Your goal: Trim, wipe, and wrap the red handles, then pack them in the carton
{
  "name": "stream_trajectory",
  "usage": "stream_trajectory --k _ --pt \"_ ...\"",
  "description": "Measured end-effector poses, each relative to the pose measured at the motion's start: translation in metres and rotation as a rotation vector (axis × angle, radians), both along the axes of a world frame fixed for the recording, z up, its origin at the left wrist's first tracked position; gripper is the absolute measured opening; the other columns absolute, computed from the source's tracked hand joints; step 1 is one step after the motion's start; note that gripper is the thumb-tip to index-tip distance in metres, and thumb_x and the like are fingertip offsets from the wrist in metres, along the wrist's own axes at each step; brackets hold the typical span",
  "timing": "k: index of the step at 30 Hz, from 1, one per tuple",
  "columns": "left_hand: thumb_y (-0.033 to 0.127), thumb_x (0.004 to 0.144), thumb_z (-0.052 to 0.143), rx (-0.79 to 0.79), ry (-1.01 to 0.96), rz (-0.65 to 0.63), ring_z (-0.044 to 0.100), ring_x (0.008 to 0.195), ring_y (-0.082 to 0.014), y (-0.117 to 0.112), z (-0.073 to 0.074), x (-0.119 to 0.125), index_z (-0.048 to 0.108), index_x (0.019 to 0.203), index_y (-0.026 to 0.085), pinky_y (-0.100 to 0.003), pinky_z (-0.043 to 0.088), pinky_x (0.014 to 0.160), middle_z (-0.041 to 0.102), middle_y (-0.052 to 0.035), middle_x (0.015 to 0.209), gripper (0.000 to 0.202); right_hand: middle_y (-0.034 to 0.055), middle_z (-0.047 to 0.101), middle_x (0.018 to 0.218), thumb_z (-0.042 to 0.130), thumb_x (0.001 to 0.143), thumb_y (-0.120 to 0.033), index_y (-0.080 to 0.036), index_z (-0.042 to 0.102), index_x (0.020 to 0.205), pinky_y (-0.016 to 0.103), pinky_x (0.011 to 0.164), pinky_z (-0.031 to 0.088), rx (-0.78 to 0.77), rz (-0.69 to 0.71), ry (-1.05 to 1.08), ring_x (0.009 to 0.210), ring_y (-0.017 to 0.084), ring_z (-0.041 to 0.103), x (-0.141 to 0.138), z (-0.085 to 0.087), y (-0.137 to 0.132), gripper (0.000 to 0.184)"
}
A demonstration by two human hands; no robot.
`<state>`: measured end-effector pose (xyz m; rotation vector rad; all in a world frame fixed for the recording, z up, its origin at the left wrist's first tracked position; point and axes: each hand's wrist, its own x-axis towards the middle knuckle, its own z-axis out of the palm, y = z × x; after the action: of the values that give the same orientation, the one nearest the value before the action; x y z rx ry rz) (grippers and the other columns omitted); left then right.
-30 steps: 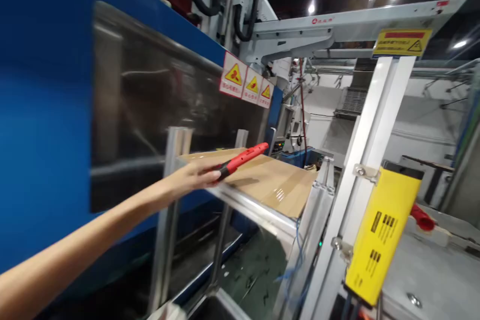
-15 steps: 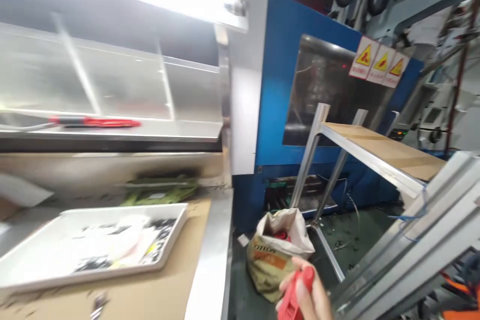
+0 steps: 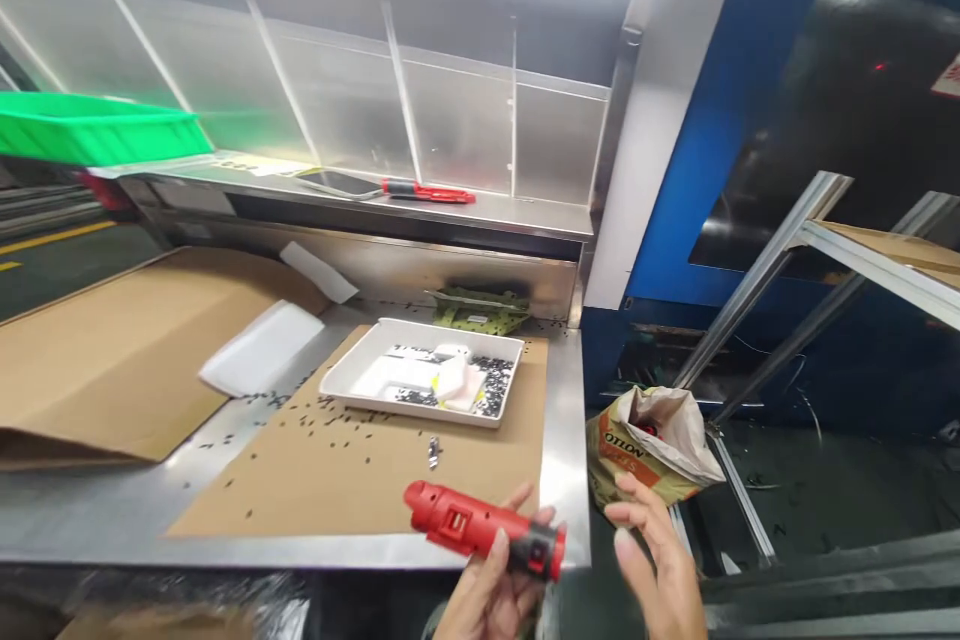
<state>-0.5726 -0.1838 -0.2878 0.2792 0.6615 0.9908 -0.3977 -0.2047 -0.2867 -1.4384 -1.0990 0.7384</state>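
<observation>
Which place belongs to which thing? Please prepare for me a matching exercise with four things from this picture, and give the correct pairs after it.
Things
1. nearest red and black part
2. white tray
3. green bin
4. open bag

Places
A. to the right of the bench
B. at the left end of the shelf
C. in the left hand
D. on the cardboard sheet

Correct pairs: 1-C, 2-D, 3-B, 4-A

From the tray [image 3: 420,409] on the desk [image 3: 566,500], a loose part [image 3: 433,453] lies at six o'clock, the tool [image 3: 469,520] in the left hand [image 3: 487,600] near five, the sack [image 3: 619,445] past three, a paper [image 3: 262,350] at nine, another tool [image 3: 439,193] on the shelf [image 3: 540,212] at twelve.
</observation>
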Motion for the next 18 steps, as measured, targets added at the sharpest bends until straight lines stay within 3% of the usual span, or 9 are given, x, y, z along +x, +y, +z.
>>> stream_trajectory --k 4,9,13,18 --pt "0.045 0.078 0.073 -0.016 -0.030 0.144 0.057 0.122 -0.0268 0.031 0.003 -0.042 0.043 0.143 0.032 -0.038 0.033 0.113 0.071 -0.0086 0.120 0.072 0.0111 0.058 0.133 0.060 0.078 -0.055 -0.027 0.074 0.086 0.054 0.110 0.033 -0.049 0.051 -0.071 0.130 0.037 0.046 -0.071 -0.008 0.020 0.033" --pt "0.043 0.077 0.074 -0.006 -0.064 0.166 0.047 0.132 -0.0257 0.058 -0.006 -0.092 0.061 0.127 0.039 -0.038 0.021 0.119 0.067 -0.0019 0.127 0.052 0.0104 0.056 0.135 0.061 0.077 -0.042 -0.026 0.075 0.086 0.053 0.113 0.029 -0.103 0.164 -0.024 0.132 0.034 0.044 -0.149 -0.001 0.068 0.023" --pt "0.040 0.076 0.075 0.056 -0.041 0.177 0.039 0.138 -0.0253 0.080 -0.012 -0.130 0.067 0.119 0.040 -0.037 0.021 0.119 0.064 0.0002 0.133 0.043 0.0113 0.056 0.134 0.060 0.079 -0.039 -0.025 0.076 0.089 0.051 0.115 0.026 -0.115 0.223 0.043 0.133 0.032 0.043 -0.187 -0.001 0.099 0.024" --pt "0.039 0.078 0.074 0.086 -0.006 0.170 0.043 0.136 -0.0270 0.103 -0.013 -0.161 0.065 0.122 0.039 -0.040 0.023 0.119 0.063 -0.0010 0.134 0.045 0.0135 0.058 0.132 0.064 0.077 -0.042 -0.023 0.078 0.085 0.051 0.113 0.028 -0.128 0.213 0.113 0.130 0.034 0.046 -0.217 -0.002 0.123 0.025"
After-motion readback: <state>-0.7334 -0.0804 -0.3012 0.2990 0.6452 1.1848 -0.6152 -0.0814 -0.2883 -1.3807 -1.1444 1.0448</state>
